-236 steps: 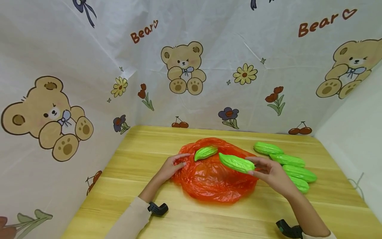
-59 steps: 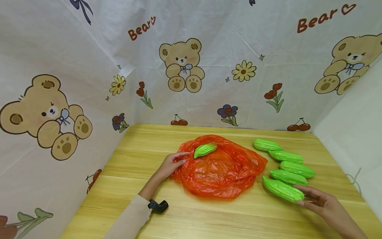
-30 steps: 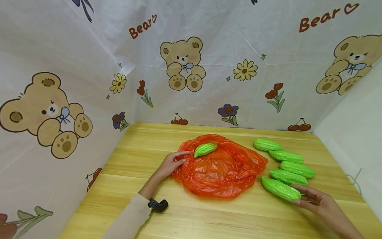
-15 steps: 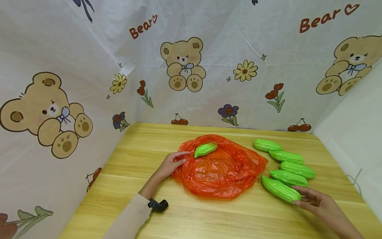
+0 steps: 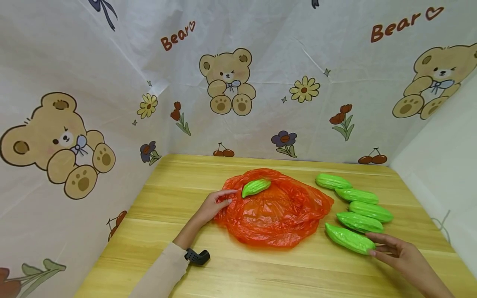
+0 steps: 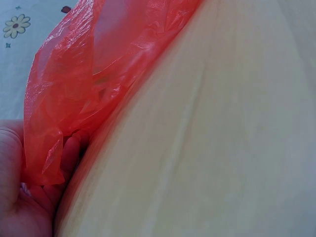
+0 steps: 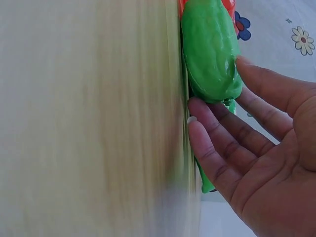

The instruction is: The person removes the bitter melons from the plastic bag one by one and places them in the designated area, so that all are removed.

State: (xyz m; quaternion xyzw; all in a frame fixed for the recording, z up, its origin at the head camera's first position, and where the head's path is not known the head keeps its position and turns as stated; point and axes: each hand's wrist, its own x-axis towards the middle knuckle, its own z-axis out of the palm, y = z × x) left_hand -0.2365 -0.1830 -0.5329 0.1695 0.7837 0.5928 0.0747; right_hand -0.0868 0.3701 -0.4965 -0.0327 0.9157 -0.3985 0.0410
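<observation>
A crumpled red plastic bag (image 5: 272,231) lies spread in mid-table, with one light-green bitter melon (image 5: 256,187) in its back left part. My left hand (image 5: 214,206) holds the bag's left edge; in the left wrist view the red film (image 6: 59,113) runs between thumb and fingers. To the right, the nearest bitter melon (image 5: 348,239) of a row lies on the table, its tip toward the bag. My right hand (image 5: 398,250) is at its blunt end, thumb and fingers on either side. In the right wrist view the fingers are loosely extended below that melon (image 7: 210,54), thumb at its side.
Behind the nearest melon lie several more bitter melons, among them one close beside it (image 5: 359,222) and one farthest back (image 5: 333,181). A bear-printed cloth (image 5: 231,136) walls the table (image 5: 186,178) at the back and left. A thin cord (image 5: 443,223) hangs at the right.
Earlier my right hand carried a bitter melon from over the bag to the right-hand row. In the last half second its tip has dropped slightly onto the table. My left hand has stayed put.
</observation>
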